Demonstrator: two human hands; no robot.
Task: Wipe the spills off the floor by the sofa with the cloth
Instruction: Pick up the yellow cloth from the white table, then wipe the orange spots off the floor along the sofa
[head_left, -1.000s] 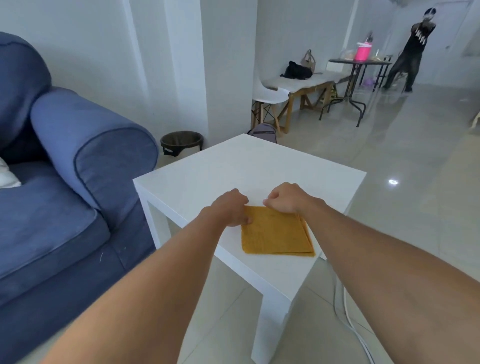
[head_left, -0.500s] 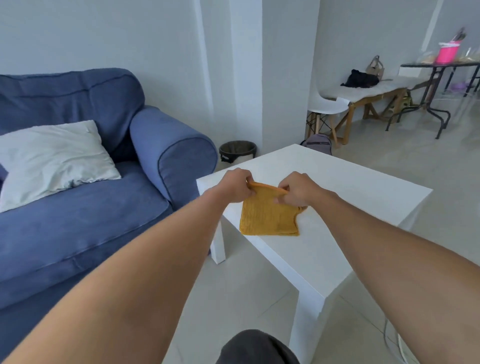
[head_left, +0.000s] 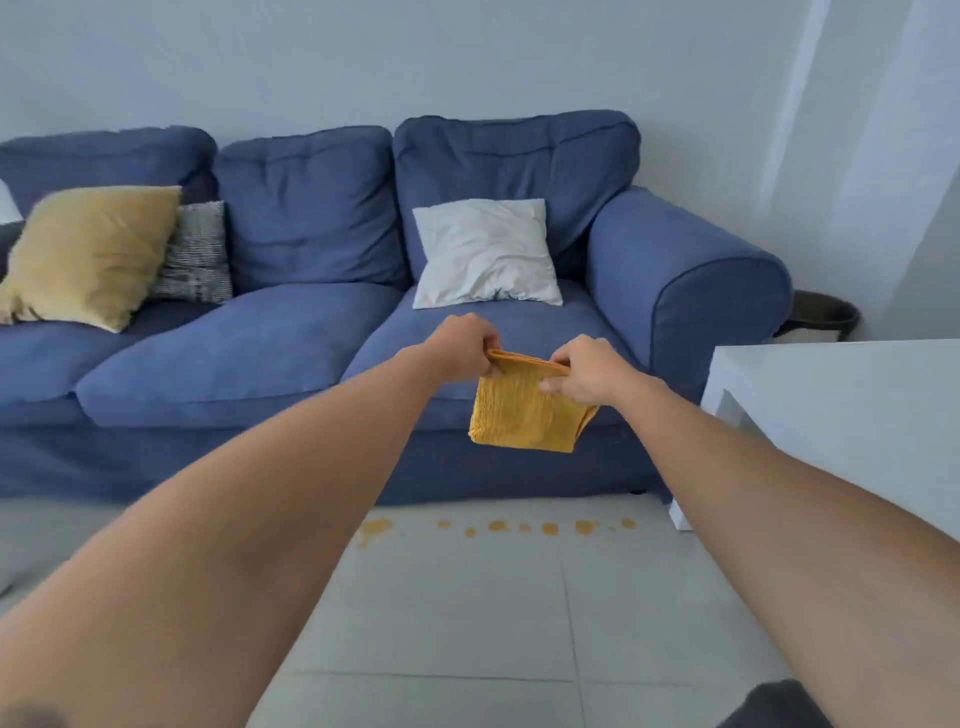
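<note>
A folded orange cloth (head_left: 524, 415) hangs in the air in front of the blue sofa (head_left: 291, 353). My left hand (head_left: 460, 345) pinches its upper left corner and my right hand (head_left: 587, 371) pinches its upper right corner. Below, on the pale tiled floor just in front of the sofa's base, lies a row of orange spills (head_left: 498, 527), with a larger blotch (head_left: 375, 530) at its left end beside my left forearm.
A white side table (head_left: 841, 395) stands at the right, close to the sofa's arm. A dark waste bin (head_left: 823, 314) sits behind it by the wall. Yellow (head_left: 85, 254), patterned (head_left: 197, 254) and white (head_left: 485, 254) cushions lie on the sofa.
Both hands have lifted the cloth off the white table and carried it left. My view has swung from the table to the sofa and the spills on the floor.
</note>
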